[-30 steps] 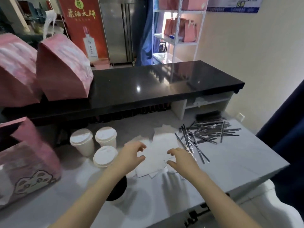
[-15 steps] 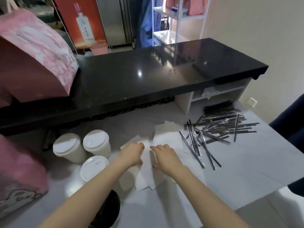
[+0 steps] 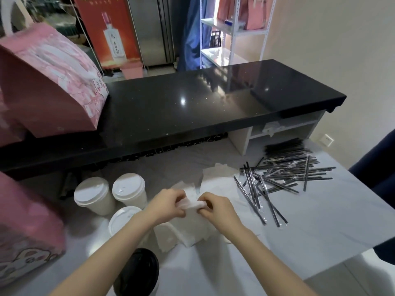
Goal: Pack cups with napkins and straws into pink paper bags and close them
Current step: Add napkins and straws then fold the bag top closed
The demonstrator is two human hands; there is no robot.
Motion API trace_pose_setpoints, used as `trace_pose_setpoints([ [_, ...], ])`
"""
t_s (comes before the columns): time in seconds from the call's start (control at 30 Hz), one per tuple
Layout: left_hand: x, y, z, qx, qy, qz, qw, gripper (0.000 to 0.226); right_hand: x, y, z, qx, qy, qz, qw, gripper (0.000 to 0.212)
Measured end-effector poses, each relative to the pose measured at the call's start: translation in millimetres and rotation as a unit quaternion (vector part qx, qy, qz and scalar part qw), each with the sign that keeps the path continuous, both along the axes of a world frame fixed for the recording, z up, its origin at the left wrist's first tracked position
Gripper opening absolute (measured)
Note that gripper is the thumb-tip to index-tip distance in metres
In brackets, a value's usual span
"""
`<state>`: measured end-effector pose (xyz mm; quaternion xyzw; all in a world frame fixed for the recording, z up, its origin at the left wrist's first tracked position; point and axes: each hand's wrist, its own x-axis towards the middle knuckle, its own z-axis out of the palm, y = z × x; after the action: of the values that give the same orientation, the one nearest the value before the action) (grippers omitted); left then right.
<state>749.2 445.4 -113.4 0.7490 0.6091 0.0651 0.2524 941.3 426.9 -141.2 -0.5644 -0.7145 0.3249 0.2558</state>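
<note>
— Where's the napkin (image 3: 192,202)?
— Pinched between the left hand (image 3: 168,203) and the right hand (image 3: 216,207), close together above the worktop (image 3: 320,221). Cups (image 3: 94,197) crowd the left, straws (image 3: 275,178) reach the far right edge.

We find the pink bag (image 3: 27,231) at lower left blurred and cut by the left edge, the black-lidded cup (image 3: 139,272) cut by the bottom edge, the nearest white cup (image 3: 119,218) half hidden behind the left forearm (image 3: 111,253), and the napkin (image 3: 193,202) partly covered where the left hand (image 3: 168,205) and right hand (image 3: 215,207) pinch it.
</note>
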Motion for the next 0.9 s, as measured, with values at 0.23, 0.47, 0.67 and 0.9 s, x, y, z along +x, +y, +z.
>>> trace_pose_setpoints([
  [0.23, -7, -35, 28, 0.044, -0.062, 0.036, 0.996, 0.021, 7, -28, 40, 0.06, 0.058, -0.061, 0.995, 0.019],
  [0.47, -27, -85, 63, 0.159, -0.174, 0.057, 0.97, 0.046, -9, -52, 102, 0.136, 0.087, -0.022, 0.987, 0.011],
  [0.67, -69, -130, 104, 0.22, -0.271, 0.144, 0.926, 0.011, -67, -77, 153, 0.177, 0.12, 0.055, 0.975, 0.019],
  [0.9, -181, -181, 140, 0.31, -0.257, 0.2, 0.893, 0.016, -181, -93, 186, 0.184, 0.137, 0.147, 0.962, 0.025],
])
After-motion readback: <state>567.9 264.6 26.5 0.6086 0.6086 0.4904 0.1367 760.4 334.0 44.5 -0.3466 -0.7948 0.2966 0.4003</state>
